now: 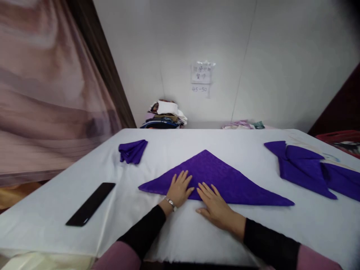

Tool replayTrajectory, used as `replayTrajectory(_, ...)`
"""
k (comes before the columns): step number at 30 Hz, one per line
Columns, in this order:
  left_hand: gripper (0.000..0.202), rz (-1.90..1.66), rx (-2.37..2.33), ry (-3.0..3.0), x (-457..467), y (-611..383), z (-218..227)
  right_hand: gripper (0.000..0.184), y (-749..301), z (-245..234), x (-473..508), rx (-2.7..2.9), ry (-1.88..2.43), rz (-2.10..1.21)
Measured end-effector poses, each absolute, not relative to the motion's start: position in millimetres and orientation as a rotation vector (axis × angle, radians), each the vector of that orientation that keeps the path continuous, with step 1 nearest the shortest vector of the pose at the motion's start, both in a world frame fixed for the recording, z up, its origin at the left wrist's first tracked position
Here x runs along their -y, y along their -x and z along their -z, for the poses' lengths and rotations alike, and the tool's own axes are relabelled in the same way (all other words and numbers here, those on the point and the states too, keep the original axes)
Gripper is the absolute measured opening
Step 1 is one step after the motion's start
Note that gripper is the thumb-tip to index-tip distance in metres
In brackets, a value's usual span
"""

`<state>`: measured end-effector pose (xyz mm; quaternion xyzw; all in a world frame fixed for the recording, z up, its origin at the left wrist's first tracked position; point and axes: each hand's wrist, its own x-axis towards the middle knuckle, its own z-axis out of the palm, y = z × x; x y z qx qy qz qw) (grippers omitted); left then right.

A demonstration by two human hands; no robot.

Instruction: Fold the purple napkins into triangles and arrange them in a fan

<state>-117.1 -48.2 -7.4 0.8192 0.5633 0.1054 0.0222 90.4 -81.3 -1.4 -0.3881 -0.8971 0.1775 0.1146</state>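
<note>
A purple cloth napkin [222,176], folded into a wide triangle, lies flat in the middle of the white-covered table [168,150]. My left hand [180,189], with a watch on its wrist, rests flat on the napkin's near left part, fingers stretched out. My right hand [214,204] lies flat beside it on the napkin's near edge, fingers also stretched out and slightly apart. Neither hand holds anything.
A small folded purple napkin [132,151] sits at the far left. A pile of purple napkins [306,167] lies at the right. A black phone [91,203] lies near the left edge. Stacked fabrics [165,114] sit against the back wall; a pink curtain [42,93] hangs left.
</note>
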Motion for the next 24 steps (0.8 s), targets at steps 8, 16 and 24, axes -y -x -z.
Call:
replayTrajectory(8, 0.066, -0.250, -1.709, -2.422, 46.6, 116.2, 15.6, 0.068, -107.7, 38.6, 76.3, 2.591, 1.168, -0.496)
replayTrajectory(16, 0.071, -0.246, -1.683, -2.398, 48.4, 118.3, 12.5, 0.067, -153.1, 68.4, 70.5, 2.479, 1.176, -0.423)
replayTrajectory(24, 0.072, -0.254, -1.691, -2.387, 48.7, 117.9, 12.4, 0.070, -247.0, 116.5, 66.8, 2.176, 1.322, -0.173)
